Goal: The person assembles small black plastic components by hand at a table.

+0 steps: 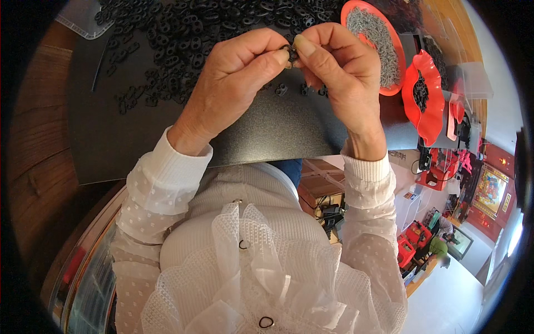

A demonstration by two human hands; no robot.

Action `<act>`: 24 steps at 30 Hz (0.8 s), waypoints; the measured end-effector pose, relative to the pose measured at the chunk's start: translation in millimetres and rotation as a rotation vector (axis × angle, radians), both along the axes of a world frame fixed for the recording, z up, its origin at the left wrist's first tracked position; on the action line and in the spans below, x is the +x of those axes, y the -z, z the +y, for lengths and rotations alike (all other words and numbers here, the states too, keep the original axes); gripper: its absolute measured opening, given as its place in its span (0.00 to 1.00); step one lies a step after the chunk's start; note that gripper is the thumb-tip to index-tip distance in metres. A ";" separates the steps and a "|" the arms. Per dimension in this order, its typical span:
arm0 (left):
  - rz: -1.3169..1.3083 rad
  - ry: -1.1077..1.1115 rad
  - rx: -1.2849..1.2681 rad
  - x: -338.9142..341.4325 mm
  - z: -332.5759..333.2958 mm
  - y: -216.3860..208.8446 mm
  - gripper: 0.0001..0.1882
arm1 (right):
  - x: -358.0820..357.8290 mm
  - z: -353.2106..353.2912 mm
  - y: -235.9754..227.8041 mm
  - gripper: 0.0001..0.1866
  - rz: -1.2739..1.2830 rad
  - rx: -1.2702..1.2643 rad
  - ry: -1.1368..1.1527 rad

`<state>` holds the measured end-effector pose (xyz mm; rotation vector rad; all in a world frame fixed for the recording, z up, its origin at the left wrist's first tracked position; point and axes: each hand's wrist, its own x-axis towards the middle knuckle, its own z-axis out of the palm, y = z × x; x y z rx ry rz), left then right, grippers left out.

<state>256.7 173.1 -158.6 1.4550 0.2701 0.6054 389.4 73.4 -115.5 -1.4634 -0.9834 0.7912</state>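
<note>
High in the view, over a dark table mat (267, 128), both my hands meet at the fingertips. Between the thumb and forefinger of my left hand (233, 72) is a small black plastic cord lock (288, 53), mostly covered by the fingers. My right hand (347, 72) pinches at the right side of the same piece, thumb uppermost; whether it has a separate tiny part is hidden. Beyond and left of the hands spreads a heap of black two-holed cord lock pieces (172, 44). Several loose ones, such as a single piece (281, 89), lie below my fingers.
Right of my right hand stands an orange-red oval dish (400, 61) of small metal springs (374, 42). Beside it sits a red wavy-rimmed bowl (429, 123) with black parts. A clear plastic tray (83, 22) is at the far left. Another person (438, 247) is in the background.
</note>
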 end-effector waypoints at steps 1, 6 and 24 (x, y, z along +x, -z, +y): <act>-0.013 -0.002 -0.015 0.6 -0.8 -0.4 0.06 | -0.2 -0.2 0.8 0.07 0.000 -0.001 0.000; -0.003 0.002 0.007 0.2 -2.6 2.3 0.06 | -0.5 -2.5 6.6 0.07 -0.021 0.016 -0.007; 0.157 0.052 0.122 0.2 -4.1 6.2 0.07 | -2.9 -18.9 15.6 0.06 -0.237 -0.096 -0.031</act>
